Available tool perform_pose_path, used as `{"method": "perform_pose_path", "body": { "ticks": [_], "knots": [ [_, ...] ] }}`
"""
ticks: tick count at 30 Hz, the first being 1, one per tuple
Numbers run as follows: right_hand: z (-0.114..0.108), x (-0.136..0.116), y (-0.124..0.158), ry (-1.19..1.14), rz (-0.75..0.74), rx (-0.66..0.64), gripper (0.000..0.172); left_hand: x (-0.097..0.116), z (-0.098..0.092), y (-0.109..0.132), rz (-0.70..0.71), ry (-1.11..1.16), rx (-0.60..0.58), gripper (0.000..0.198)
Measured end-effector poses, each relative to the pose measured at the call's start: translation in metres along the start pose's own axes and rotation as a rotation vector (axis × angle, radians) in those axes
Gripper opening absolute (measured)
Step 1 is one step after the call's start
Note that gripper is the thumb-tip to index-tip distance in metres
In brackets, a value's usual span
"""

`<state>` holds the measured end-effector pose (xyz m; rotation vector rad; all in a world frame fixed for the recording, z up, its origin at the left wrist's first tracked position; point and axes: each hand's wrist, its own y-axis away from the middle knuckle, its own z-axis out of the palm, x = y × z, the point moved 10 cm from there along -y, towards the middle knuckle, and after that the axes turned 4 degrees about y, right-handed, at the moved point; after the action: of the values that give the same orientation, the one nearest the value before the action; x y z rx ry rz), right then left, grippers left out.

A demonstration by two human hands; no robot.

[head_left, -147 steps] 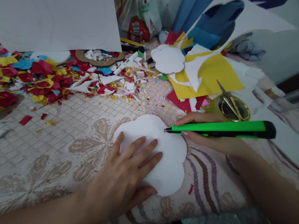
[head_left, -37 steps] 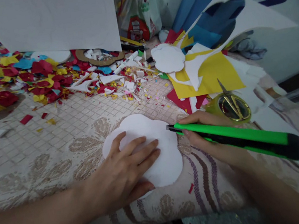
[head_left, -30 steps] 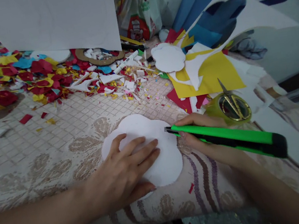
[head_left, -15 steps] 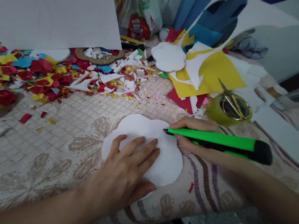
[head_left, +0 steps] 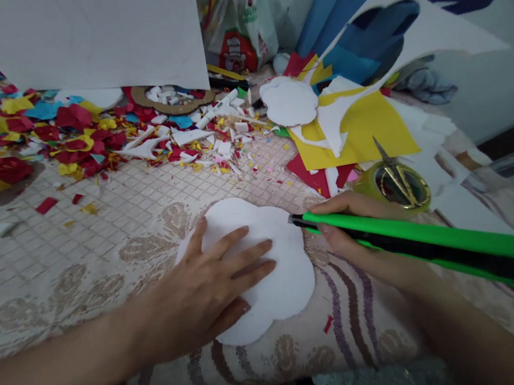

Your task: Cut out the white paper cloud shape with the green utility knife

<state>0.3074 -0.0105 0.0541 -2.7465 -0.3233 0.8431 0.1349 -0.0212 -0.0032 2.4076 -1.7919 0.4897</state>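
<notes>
My left hand (head_left: 204, 292) lies flat with fingers spread on a white cloud-shaped foam cutout (head_left: 280, 280), pressing it onto the patterned tablecloth (head_left: 99, 243). My right hand (head_left: 367, 240) is wrapped round a green and black utility knife (head_left: 421, 241). The knife's tip touches the right edge of the cutout, and its handle points off to the right.
Red, yellow, blue and white paper scraps (head_left: 81, 129) litter the far side of the cloth. A second white cloud cutout (head_left: 289, 101), yellow sheets (head_left: 364, 130), scissors on a tape roll (head_left: 399, 183), a large white board (head_left: 90, 36) and blue sheets (head_left: 346, 15) lie behind.
My left hand slid slightly left and back on the cutout, baring more of its lower edge. The knife tip drew right to the cutout's edge and the handle swung lower right.
</notes>
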Motion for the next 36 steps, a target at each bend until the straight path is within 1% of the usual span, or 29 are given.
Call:
{"method": "perform_pose_path", "body": {
  "ticks": [2,6,11,17,22,29,36],
  "knots": [
    [0.0,-0.001,0.001,0.021,-0.001,-0.012,0.014,0.001,0.0,-0.001,-0.017,-0.008,0.012,0.052],
    [0.008,-0.004,0.001,0.017,-0.017,-0.069,0.016,0.002,-0.001,-0.004,-0.057,0.0,0.028,0.056],
    [0.01,-0.004,0.001,0.031,-0.03,-0.058,0.016,0.004,-0.003,-0.004,-0.069,-0.01,0.042,0.056],
    [0.013,-0.004,0.0,0.038,-0.017,-0.077,0.016,0.003,0.0,-0.004,-0.073,-0.021,0.044,0.055],
    [0.012,-0.005,0.0,0.021,-0.007,-0.082,0.013,0.004,-0.001,-0.004,-0.069,-0.022,0.043,0.054],
    [0.01,-0.01,-0.002,0.066,-0.048,-0.046,0.013,0.003,-0.003,-0.005,-0.08,-0.002,0.043,0.054],
    [0.011,-0.015,-0.003,0.086,-0.068,-0.048,0.012,0.003,-0.003,-0.005,-0.087,0.005,0.04,0.053]
  ]
}}
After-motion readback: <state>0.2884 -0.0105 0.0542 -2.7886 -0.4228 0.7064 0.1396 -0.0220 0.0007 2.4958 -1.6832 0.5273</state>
